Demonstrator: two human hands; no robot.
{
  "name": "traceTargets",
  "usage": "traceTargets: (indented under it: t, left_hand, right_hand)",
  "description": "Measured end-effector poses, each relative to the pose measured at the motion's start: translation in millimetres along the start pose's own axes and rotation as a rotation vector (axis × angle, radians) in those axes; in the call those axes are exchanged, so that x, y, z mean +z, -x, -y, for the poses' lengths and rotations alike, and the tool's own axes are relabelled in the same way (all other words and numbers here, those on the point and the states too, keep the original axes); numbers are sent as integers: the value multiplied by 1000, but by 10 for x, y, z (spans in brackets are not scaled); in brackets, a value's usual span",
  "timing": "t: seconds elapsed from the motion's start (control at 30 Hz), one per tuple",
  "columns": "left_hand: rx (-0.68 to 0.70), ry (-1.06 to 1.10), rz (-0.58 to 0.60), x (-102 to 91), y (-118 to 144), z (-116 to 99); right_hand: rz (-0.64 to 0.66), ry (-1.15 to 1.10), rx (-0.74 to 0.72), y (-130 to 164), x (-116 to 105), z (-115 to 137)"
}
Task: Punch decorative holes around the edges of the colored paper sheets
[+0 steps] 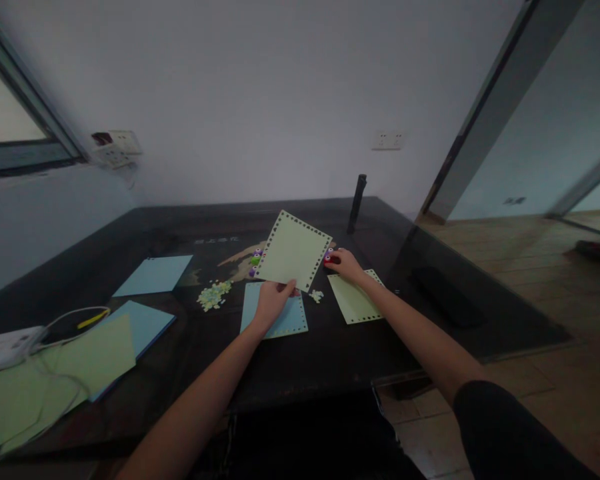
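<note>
My left hand (274, 303) pinches the lower edge of a pale green paper sheet (295, 250), raised and tilted above the table. Small shaped holes run along the sheet's edges. My right hand (347, 264) is closed on a small red craft punch (331, 261) near the sheet's right corner; its far part is hidden by my fingers. Beside it shows a purple punch (329, 253). Green and purple punches (255, 260) stand behind the sheet's left edge, partly covered. Below my left hand lies a blue sheet (287, 323) with holes; under my right forearm lies another green holed sheet (353, 303).
Paper bits form a pile (214, 295) and a smaller heap (317, 296) on the dark table (190, 373). Blue paper (155, 275) and stacked green sheets (95, 353) lie at left, with a cable over them. A black upright cylinder (357, 204) stands at the back right.
</note>
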State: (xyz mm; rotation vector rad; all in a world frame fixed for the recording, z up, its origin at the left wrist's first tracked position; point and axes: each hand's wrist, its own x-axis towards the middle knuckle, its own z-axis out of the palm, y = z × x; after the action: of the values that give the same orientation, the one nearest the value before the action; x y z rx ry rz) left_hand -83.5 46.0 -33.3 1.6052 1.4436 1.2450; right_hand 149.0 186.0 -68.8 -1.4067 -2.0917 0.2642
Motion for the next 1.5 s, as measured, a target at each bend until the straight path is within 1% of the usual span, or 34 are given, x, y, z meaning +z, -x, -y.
traceTargets:
  t: [0.17,0.23,0.33,0.4,0.43,0.53,0.6,0.67,0.83,0.93,1.03,1.2,1.4,1.5]
  left_hand:
    - [-13,-13,11,-1,7,-7]
    - [-12,-12,10,-3,9,-19]
    - [-11,-14,13,2,12,-22]
    - [-16,-6,17,8,15,-19]
    - [-20,2,16,10,16,-18]
    - [-27,11,12,9,19,-19]
    - [-15,-8,14,3,19,-20]
    - [-1,-35,18,-2,18,-15]
    - [9,-58,22,7,13,15]
    - [-7,-35,24,18,9,37]
    - [-12,-6,32,32,2,77]
    - [3,0,66,54,-4,135]
    - [-29,-5,86,55,11,83]
    - [-1,-36,117,47,7,74]
  right_hand:
    - [11,77,-10,6,-22,-43]
    - [-14,152,-21,43,-46,-11]
    - [-84,277,-60,90,-80,74]
    - [-92,346,-92,86,-81,133]
    - [-73,373,-100,70,-72,157]
    - [47,412,-93,-6,-24,196]
    - [106,413,-77,-53,3,192]
    - [121,409,-66,-78,8,163]
    - [81,399,-42,-69,-79,-19]
    - [71,406,3,-58,-149,-154]
    - [72,405,39,-49,-175,-231]
    - [54,384,28,-29,-128,-164]
    - [67,350,17,-2,-85,-66]
    - [24,296,31,-12,-131,-33]
